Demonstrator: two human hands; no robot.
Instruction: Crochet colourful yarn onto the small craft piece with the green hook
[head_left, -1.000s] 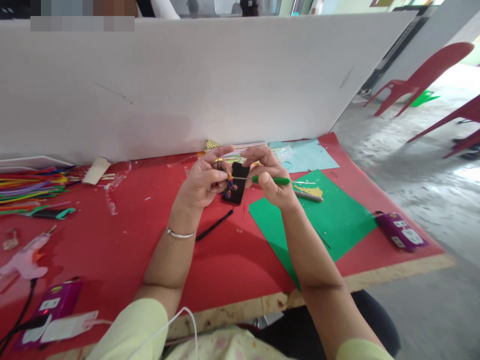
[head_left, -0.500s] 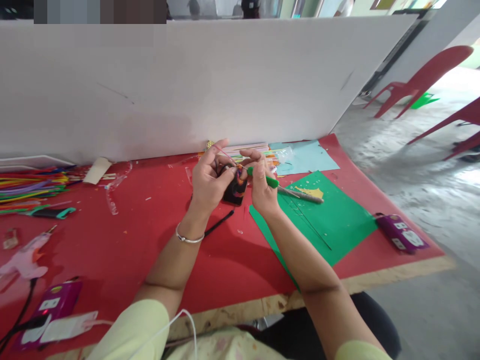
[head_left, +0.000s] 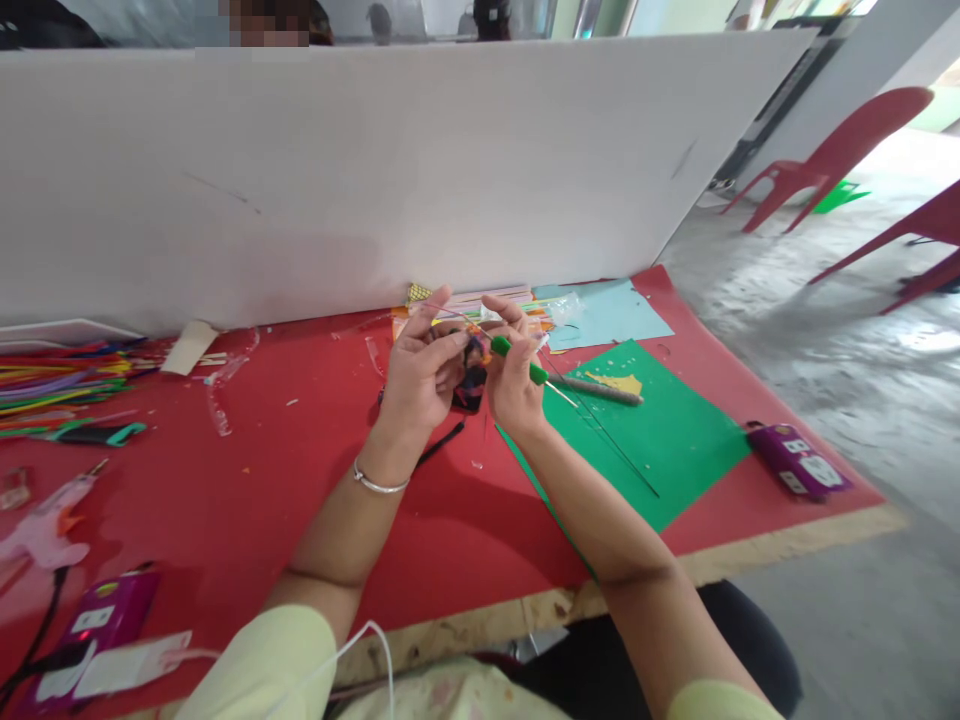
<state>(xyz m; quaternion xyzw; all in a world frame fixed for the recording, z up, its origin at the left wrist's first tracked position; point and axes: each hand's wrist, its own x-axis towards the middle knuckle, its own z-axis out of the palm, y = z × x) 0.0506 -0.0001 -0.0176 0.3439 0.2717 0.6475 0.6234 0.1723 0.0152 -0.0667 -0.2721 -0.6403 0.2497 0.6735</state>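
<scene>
My left hand (head_left: 420, 380) is closed on a small dark, multicoloured piece of crochet (head_left: 474, 352), its thumb and fingers pinching the edge. A thin pink yarn (head_left: 444, 309) runs from the raised left index finger toward the piece. In my right hand (head_left: 517, 385) is a crochet hook with a green grip (head_left: 537, 373), its metal rear end sticking out past the hand. The hook's tip meets the work between both hands, but the exact stitch is too small to make out. Below the hands, a black object (head_left: 469, 402) lies partly hidden on the red table cover (head_left: 300, 510).
A green sheet (head_left: 637, 460) with a grey stick (head_left: 604, 390) and a thin wire lies to the right. Purple boxes (head_left: 799, 462) sit at both sides. Coloured pipe cleaners (head_left: 67, 375) and a pink glue gun (head_left: 49, 525) are at left. A white board (head_left: 450, 170) stands behind.
The crochet hook has tilted more steeply, its rear end now showing beyond the right hand. The right fingers have shifted slightly, and the crochet piece has turned a little in the left hand.
</scene>
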